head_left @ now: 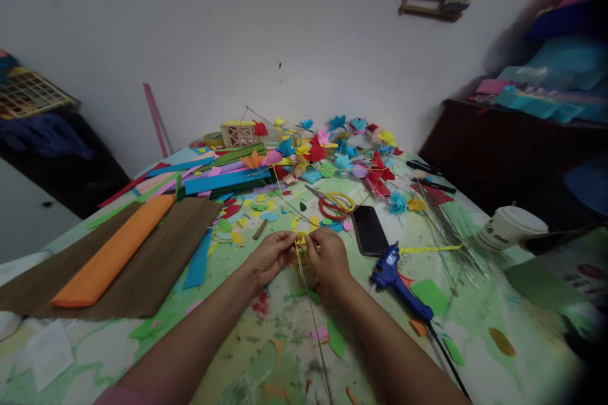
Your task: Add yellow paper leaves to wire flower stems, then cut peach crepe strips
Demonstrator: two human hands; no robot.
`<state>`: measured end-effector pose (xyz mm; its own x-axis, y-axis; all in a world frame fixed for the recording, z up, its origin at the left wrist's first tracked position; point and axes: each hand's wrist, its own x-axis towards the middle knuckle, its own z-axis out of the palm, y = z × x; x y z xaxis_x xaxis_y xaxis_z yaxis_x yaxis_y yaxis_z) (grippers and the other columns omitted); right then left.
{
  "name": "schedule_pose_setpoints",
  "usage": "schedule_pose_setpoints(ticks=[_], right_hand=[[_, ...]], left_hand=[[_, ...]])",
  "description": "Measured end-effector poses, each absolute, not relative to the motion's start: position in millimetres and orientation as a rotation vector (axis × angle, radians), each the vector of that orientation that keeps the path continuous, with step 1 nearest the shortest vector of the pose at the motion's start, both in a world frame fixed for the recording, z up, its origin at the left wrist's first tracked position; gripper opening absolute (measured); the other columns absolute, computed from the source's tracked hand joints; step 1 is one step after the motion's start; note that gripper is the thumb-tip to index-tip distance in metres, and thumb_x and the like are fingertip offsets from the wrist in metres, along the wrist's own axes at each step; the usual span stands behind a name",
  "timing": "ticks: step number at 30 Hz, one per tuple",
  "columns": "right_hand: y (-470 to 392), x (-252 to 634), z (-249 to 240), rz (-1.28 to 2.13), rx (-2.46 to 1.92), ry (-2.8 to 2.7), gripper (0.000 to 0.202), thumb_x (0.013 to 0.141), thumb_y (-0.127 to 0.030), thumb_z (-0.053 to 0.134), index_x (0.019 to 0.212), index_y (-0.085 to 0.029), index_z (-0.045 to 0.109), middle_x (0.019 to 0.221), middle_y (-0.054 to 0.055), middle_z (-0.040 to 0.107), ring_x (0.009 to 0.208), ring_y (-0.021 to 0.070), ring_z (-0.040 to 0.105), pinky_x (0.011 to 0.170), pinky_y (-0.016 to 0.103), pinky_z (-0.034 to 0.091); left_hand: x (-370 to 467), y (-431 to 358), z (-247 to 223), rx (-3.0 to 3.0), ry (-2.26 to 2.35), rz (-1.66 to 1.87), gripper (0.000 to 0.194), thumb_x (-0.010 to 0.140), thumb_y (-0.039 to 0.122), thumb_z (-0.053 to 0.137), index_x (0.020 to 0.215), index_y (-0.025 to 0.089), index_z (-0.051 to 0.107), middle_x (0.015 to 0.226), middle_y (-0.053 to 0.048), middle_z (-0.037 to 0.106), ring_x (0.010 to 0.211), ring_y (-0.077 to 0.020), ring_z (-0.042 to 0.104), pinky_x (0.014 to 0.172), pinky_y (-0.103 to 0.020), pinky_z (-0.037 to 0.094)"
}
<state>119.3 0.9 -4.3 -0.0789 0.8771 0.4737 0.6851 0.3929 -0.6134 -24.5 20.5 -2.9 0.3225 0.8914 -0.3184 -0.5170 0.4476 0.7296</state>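
Near the middle of the table, my left hand and my right hand are close together, both closed in a pinch. Between their fingertips is a small yellow paper flower, partly covered by the fingers. A thin wire stem runs from it down toward me. Just beyond my hands lie scissors with red and yellow handles. To the right of my right hand are a dark phone and a blue glue gun.
Finished paper flowers crowd the table's far side. Rolled crepe paper, orange on brown, lies left. Loose wires and a lidded white cup stand right. Paper scraps are scattered about. A wall rises behind.
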Motion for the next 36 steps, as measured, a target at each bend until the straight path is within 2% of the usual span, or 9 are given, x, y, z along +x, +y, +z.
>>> schedule_pose_setpoints(ticks=[4,8,12,17,22,31,36], right_hand=[[4.0,119.5,-9.4,0.454,-1.325,-1.69,0.02,0.081,-0.024,0.05,0.066,-0.018,0.06,0.068,0.005,0.058,0.071,0.018,0.049,0.068,0.029,0.033],[7.6,117.1,-12.9,0.558,-1.307,-1.572,0.024,0.083,-0.032,0.048,0.069,-0.017,0.059,0.067,0.003,0.059,0.064,0.0156,0.05,0.059,0.026,0.035],[10.2,113.4,-15.3,0.661,-1.273,-1.478,0.023,0.078,-0.031,0.05,0.061,-0.017,0.055,0.058,0.0,0.055,0.056,0.014,0.048,0.053,0.024,0.035],[13.4,116.0,-17.9,0.727,-1.221,-1.367,0.022,0.075,-0.034,0.05,0.06,-0.018,0.052,0.055,-0.001,0.05,0.054,0.0133,0.045,0.052,0.024,0.034],[13.2,123.2,-15.1,0.754,-1.169,-1.294,0.024,0.077,-0.039,0.045,0.061,-0.02,0.046,0.054,-0.003,0.044,0.051,0.0122,0.041,0.05,0.024,0.035],[1.9,117.8,-12.3,0.6,-1.12,-1.503,0.018,0.073,-0.029,0.051,0.058,-0.019,0.049,0.059,-0.002,0.048,0.061,0.0139,0.044,0.059,0.025,0.031],[1.1,117.6,-16.2,0.562,-1.116,-1.552,0.019,0.074,-0.025,0.047,0.056,-0.02,0.045,0.056,-0.003,0.044,0.057,0.0132,0.042,0.056,0.025,0.029]], left_hand=[[-24.8,20.9,-1.0,0.569,0.776,1.011,0.008,0.075,0.003,0.064,0.069,0.007,0.063,0.065,-0.002,0.061,0.049,-0.0031,0.055,0.052,-0.011,0.05],[-23.0,18.3,0.8,0.597,0.751,0.997,0.007,0.073,0.005,0.067,0.068,0.007,0.063,0.063,-0.002,0.06,0.049,-0.0048,0.056,0.051,-0.013,0.051],[-20.6,15.0,2.2,0.6,0.734,0.975,0.008,0.071,0.005,0.069,0.067,0.006,0.062,0.062,-0.002,0.059,0.047,-0.0045,0.055,0.05,-0.014,0.051],[-21.6,15.7,2.2,0.586,0.76,1.0,0.007,0.074,0.001,0.064,0.069,0.005,0.063,0.065,-0.004,0.061,0.049,-0.0047,0.057,0.05,-0.012,0.051],[-26.0,19.9,4.3,0.545,0.791,1.087,0.011,0.08,0.001,0.057,0.072,0.006,0.062,0.063,-0.003,0.062,0.048,-0.0038,0.058,0.049,-0.009,0.05],[-34.9,26.0,11.6,0.458,0.728,1.237,0.014,0.084,0.004,0.053,0.074,0.008,0.061,0.064,-0.002,0.06,0.049,-0.0033,0.058,0.047,-0.008,0.05],[-40.6,29.6,12.8,0.45,0.712,1.273,0.019,0.087,0.005,0.048,0.074,0.007,0.061,0.063,-0.002,0.059,0.05,-0.0038,0.058,0.046,-0.008,0.05]])
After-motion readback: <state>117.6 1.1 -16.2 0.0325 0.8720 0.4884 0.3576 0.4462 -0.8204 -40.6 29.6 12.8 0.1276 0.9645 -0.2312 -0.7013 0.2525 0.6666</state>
